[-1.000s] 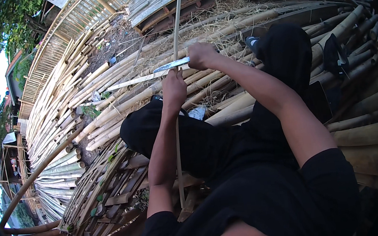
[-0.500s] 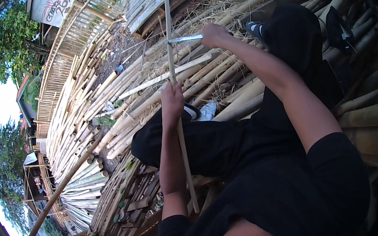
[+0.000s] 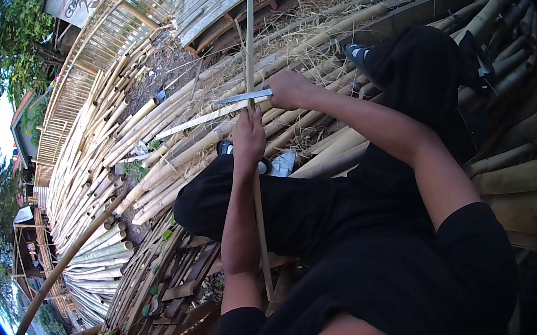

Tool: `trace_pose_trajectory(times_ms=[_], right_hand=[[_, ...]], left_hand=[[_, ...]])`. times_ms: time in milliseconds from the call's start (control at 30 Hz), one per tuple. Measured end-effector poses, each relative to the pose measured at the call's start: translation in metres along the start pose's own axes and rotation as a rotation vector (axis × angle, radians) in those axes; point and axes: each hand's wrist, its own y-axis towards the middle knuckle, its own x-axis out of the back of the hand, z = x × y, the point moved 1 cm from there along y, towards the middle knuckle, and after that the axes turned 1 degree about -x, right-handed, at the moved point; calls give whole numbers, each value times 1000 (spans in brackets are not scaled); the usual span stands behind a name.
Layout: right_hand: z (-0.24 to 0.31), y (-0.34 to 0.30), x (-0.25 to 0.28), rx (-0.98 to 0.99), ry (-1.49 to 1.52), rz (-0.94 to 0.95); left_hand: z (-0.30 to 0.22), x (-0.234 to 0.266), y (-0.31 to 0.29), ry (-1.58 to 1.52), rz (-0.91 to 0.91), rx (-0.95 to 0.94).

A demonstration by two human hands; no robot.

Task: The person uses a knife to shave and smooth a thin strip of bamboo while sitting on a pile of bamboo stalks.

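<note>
Here, left fingers (image 3: 247,125) curled round slim bamboo strip (image 3: 249,50), right fingers (image 3: 281,91) clenched on flat metal knife (image 3: 234,98)

A long, thin, pale tan bamboo strip (image 3: 250,50) points away from the body. A flat, silver metal knife (image 3: 237,98) crosses it.

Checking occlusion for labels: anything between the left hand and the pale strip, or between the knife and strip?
Nothing visible. The left hand grips the pale strip directly; the knife in the right hand crosses it just beyond that grip. Exact blade contact is hard to tell.
</note>
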Motion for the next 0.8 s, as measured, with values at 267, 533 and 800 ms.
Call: trace_pose_trajectory(times_ms=[267,533,800], right_hand=[[1,-3,-9,-39,110,-21],[-10,3,-10,-74,29,76],[-21,24,-14,-69,-38,8]], left_hand=[[-7,-3,0,67,-42,-34],[-8,-16,-9,22,-30,-23],[10,-17,-6,100,1,-9]])
